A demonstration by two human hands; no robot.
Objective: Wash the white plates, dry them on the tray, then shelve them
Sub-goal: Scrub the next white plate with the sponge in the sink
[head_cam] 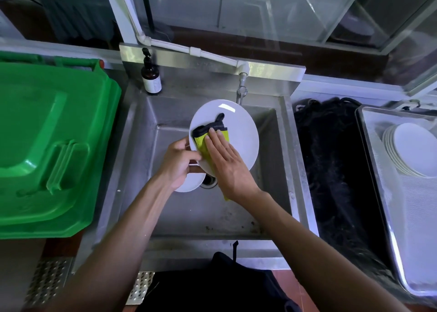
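Over the steel sink (146,132) I hold a white plate (238,127) tilted toward me. My left hand (177,162) grips its lower left rim, thumb on the face. My right hand (227,162) lies flat with straight fingers, pressing a yellow-green cloth with a black edge (208,134) against the plate's face. Another white plate (191,183) lies on the sink floor under my left hand, partly hidden. At the right, a stack of several white plates (411,151) rests on the metal tray (378,188).
A tap (242,87) hangs just behind the held plate. A brown pump bottle (151,75) stands on the sink's back left corner. A green plastic bin lid (47,146) fills the left side. A black mat (335,170) lies between sink and tray. The drain (209,181) is beside the lower plate.
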